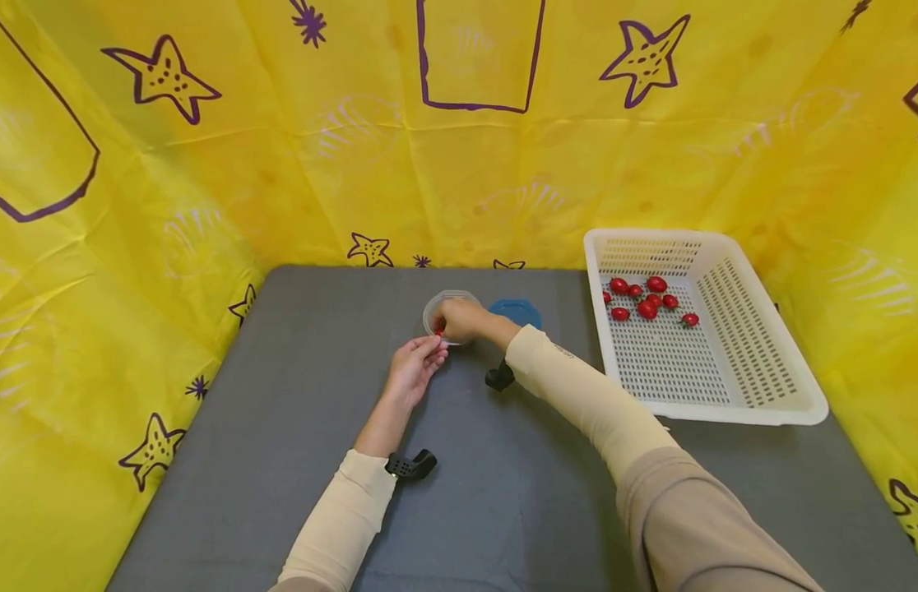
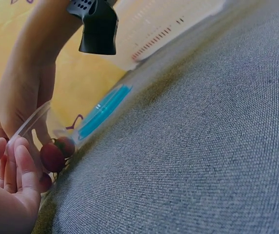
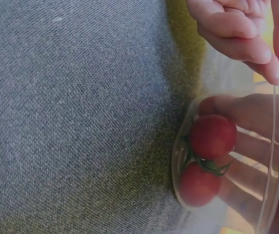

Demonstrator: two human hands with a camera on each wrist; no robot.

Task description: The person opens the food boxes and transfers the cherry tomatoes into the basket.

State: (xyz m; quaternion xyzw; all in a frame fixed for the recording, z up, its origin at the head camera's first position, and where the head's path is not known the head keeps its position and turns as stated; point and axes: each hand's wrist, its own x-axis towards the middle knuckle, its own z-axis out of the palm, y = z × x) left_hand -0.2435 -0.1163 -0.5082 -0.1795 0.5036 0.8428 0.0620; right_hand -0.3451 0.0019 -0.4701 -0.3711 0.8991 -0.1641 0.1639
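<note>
A clear plastic tub (image 1: 429, 316) stands toward the back of the table, with several red cherry tomatoes (image 3: 212, 137) with green stems inside. My left hand (image 1: 416, 370) pinches the tub's rim between thumb and fingertips. From the other side, my right hand (image 1: 461, 319) reaches down into the tub, its fingers (image 3: 249, 146) among the tomatoes. In the right wrist view, one fingertip lies right at a partly hidden tomato; I cannot tell whether it is held. A blue lid (image 1: 516, 312) lies on the table just right of the tub.
A white perforated basket (image 1: 770, 362) stands on the right, with several more cherry tomatoes (image 1: 647, 309) toward its back left. The grey table (image 1: 296, 395) meets a yellow patterned cloth (image 1: 429, 181) at the back and sides. Both wrists wear black camera mounts (image 1: 410, 466).
</note>
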